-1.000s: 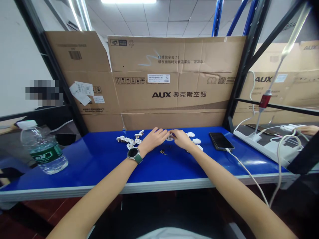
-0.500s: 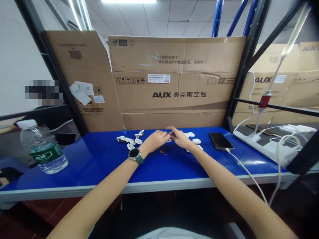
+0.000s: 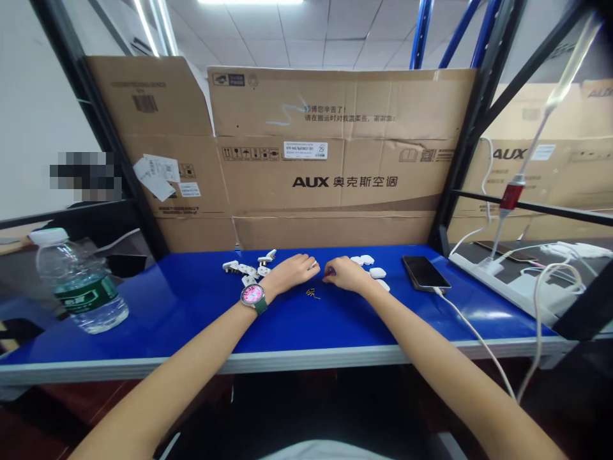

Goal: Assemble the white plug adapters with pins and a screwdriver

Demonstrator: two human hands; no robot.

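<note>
My left hand, with a watch on its wrist, is closed above the blue table, fingers curled together. A bit of white shows at its fingertips, too small to name. Across a narrow gap, my right hand has its thumb and fingers bent into a pinch; what they hold, if anything, is hidden. Small brass-coloured screws lie in a loose pile below the gap between the hands. Several white plug pieces with metal pins lie left of my left hand. Smooth white plug covers lie beside my right hand.
A phone with a white cable lies at the right of the blue table. A water bottle stands at the left. Cardboard walls off the back, between dark posts. A power strip lies at the far right.
My hands, close together at the fingertips before, have moved apart. The left hand has shifted slightly left, and the right hand's extended index finger has curled in.
</note>
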